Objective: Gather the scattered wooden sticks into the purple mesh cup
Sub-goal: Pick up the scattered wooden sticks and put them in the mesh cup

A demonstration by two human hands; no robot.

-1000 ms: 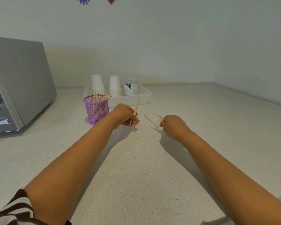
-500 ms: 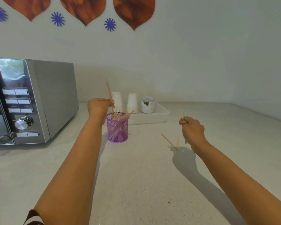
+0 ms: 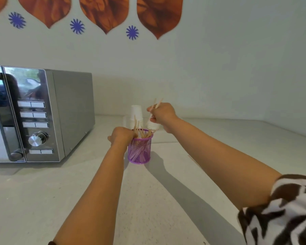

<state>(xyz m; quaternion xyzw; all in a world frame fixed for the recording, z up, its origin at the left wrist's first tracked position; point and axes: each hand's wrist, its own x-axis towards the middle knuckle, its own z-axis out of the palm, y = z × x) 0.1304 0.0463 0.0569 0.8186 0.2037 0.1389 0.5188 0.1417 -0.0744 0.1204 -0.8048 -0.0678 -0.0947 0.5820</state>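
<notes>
The purple mesh cup stands on the pale counter, holding several wooden sticks that lean out of its rim. My left hand rests against the cup's left rim, fingers curled at the sticks; whether it still grips one is unclear. Above and to the right of the cup, my right hand is closed on two wooden sticks that point up and tilt. One more stick lies on the counter beside my right forearm, partly hidden by it.
A silver microwave fills the left side of the counter. Behind the cup, white paper cups stand in a white tray against the wall. My right sleeve is patterned brown and white.
My left hand dropped from above the cup to its rim, and its raised stick is now among those in the cup. My right hand carried its sticks left, up over the cup.
</notes>
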